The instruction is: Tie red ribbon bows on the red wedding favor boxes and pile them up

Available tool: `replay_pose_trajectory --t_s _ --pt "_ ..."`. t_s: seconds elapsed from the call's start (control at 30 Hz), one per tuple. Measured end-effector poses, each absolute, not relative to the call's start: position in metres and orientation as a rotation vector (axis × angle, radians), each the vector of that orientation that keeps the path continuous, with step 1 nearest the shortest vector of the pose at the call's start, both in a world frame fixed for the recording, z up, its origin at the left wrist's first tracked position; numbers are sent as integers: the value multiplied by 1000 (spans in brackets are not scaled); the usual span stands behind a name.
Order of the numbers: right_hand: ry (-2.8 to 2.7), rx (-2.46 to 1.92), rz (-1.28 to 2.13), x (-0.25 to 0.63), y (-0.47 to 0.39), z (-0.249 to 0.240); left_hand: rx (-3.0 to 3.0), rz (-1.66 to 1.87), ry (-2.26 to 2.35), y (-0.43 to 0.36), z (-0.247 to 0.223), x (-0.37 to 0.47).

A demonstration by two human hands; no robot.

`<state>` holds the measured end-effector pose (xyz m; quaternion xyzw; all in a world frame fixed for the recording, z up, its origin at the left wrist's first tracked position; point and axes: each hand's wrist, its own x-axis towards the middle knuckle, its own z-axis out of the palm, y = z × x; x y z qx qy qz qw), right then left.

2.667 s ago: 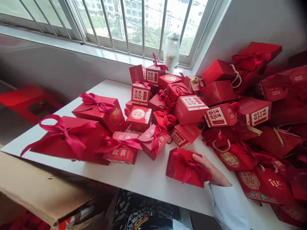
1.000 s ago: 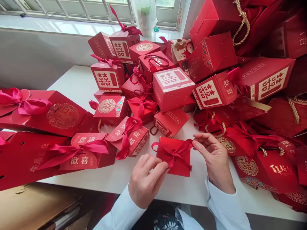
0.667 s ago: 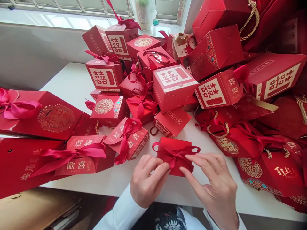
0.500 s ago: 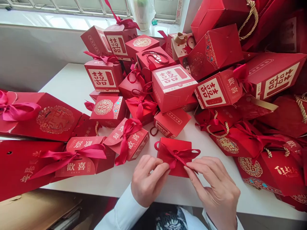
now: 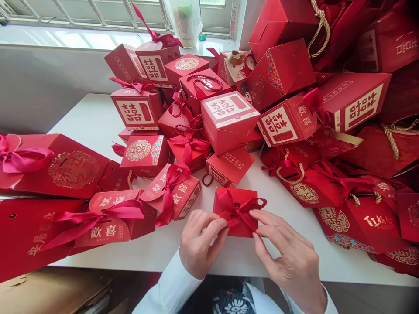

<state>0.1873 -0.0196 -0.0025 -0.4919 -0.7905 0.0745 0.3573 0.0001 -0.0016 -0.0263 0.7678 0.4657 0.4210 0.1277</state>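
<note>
Near the front edge of the white worktop (image 5: 108, 117), a small flat red paper gift box (image 5: 234, 213) is pinched through its red satin ribbon bow (image 5: 240, 209) by the left hand (image 5: 200, 243) and right hand (image 5: 285, 257), both grips closed on ribbon. Just behind, piled red cardboard gift boxes (image 5: 229, 117) are seen.

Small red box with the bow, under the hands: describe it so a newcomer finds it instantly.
On the white table, near its front edge, ahead of the heaped red boxes, lies the small red box. The left hand and right hand both pinch its ribbon bow. Unlike neighbours, it bears no printed label.
</note>
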Motion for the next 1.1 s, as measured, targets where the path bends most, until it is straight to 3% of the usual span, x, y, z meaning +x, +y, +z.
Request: replay_pose_trajectory --t_s 0.33,0.53,0.87,1.1 --pt "-2056 -1221 290 190 -20 3 2090 1162 1272 -1 -14 -10" --pt "-1783 -1390 252 192 -14 9 1874 1046 1571 17 6 -6" --pt "-1995 -1372 184 187 6 10 1772 848 1604 17 6 -6" --pt "-2051 -1431 193 181 5 5 1665 930 1504 22 5 -3"
